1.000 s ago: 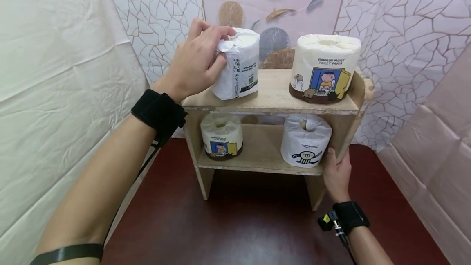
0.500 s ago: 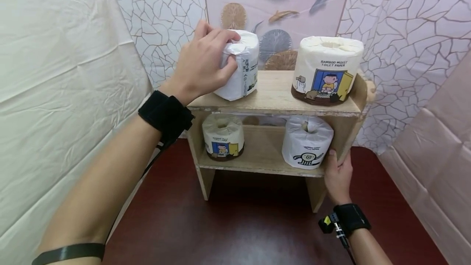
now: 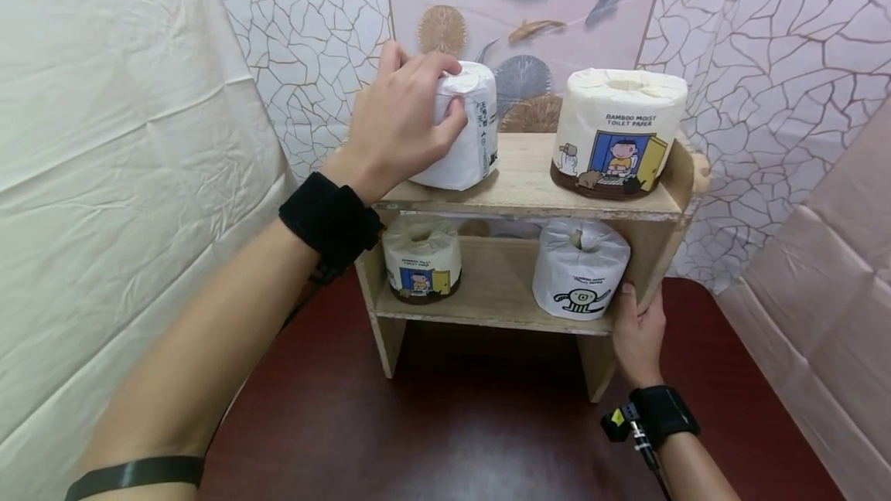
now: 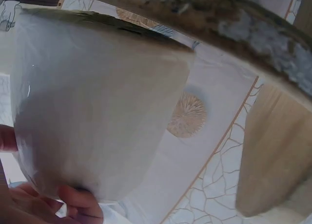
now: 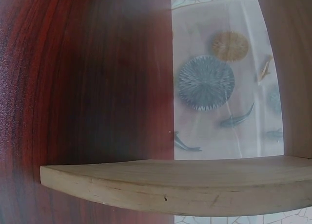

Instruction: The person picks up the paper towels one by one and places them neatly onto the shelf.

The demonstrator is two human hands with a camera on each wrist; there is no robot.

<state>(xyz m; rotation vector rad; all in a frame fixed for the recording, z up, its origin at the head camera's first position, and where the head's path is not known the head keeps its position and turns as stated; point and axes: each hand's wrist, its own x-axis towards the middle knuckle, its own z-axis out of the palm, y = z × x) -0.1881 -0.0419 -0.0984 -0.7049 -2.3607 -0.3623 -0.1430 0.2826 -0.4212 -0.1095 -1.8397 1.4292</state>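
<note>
On the left of the top board stands a white wrapped toilet paper roll (image 3: 473, 126), its dark print facing right. My left hand (image 3: 407, 118) grips this roll from the left, with fingertips over the top edge and the thumb against its upper side. In the left wrist view a plain side of the roll (image 4: 102, 97) fills much of the picture, and fingers (image 4: 80, 202) curl at its end. Lower down, my right hand (image 3: 640, 335) grips the right side panel of the wooden shelf (image 3: 529, 195); part of its fingers is hidden behind the panel.
A cream toilet paper roll (image 3: 619, 130) stands at the top right. Below are another cream roll (image 3: 421, 257) on the left and a white roll (image 3: 581, 269) on the right. The shelf stands on a dark red table (image 3: 473, 424), with fabric walls around.
My left hand has moved a little to the right with the white roll, which has turned so its print lies farther right. My right hand keeps its grip on the shelf.
</note>
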